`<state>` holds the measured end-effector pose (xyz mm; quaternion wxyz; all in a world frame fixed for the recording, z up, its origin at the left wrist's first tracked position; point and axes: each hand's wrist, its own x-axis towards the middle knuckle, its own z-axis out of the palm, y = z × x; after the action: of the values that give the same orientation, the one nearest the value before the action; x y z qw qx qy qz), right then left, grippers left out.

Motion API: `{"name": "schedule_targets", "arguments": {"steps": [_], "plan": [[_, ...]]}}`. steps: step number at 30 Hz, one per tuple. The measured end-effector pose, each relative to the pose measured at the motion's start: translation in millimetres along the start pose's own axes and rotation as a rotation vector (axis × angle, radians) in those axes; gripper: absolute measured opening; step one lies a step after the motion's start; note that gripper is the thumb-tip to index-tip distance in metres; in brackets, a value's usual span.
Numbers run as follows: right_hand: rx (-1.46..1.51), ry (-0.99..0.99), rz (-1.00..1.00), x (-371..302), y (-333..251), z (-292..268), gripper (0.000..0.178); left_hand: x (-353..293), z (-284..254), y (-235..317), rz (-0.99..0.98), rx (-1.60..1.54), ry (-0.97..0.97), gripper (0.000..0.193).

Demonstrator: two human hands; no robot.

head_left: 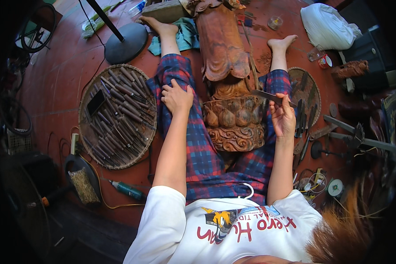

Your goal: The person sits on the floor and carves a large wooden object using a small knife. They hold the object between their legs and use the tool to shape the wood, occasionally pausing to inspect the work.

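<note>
Between my legs stands a carved brown wooden sculpture (226,48), with a band of rounded bulbs and scrollwork at its near end. My right hand (282,119) pinches a flat, dark metal file (267,95) between thumb and fingers. The file's narrow tip points left and reaches the right side of the carving; whether it touches cannot be made out. My left hand (177,96) lies on my left leg with its fingers spread, holding nothing. Nearest to it is a round woven basket (84,127) filled with many wooden-handled carving tools (126,103) and a black phone (96,102).
Another round basket (316,86) with dark files lies at the right. Beyond it are a white sack (328,27) and metal clamp bars (361,136). A round stand base (126,43) stands far left. A green power tool (126,190) and yellow cord lie at the near left.
</note>
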<state>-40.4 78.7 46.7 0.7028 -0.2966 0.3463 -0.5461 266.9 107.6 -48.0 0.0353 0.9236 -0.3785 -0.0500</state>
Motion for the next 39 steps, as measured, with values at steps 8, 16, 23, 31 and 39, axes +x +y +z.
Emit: {"name": "schedule_targets", "arguments": {"steps": [8, 16, 23, 31, 39], "plan": [[-0.604, -0.042, -0.260, 2.6, 3.7, 24.6, 0.019, 2.0, 0.6, -1.9, -0.004, 0.015, -0.003, 0.060], [-1.083, -0.213, -0.601, 23.9, 29.4, 54.1, 0.025, -0.1, 2.4, 0.3, 0.017, 0.031, 0.036, 0.060], [-1.101, -0.228, -0.654, 41.3, 44.3, 61.3, 0.025, 0.4, -8.7, 2.5, -0.001, -0.003, -0.032, 0.061], [-1.055, -0.106, -0.677, 43.3, 48.9, 70.0, 0.024, 1.8, 0.3, 0.6, 0.015, 0.018, 0.031, 0.063], [-1.042, -0.045, -0.668, 40.5, 49.1, 71.6, 0.026, -2.7, 4.0, -0.5, 0.026, 0.005, 0.052, 0.061]]}}
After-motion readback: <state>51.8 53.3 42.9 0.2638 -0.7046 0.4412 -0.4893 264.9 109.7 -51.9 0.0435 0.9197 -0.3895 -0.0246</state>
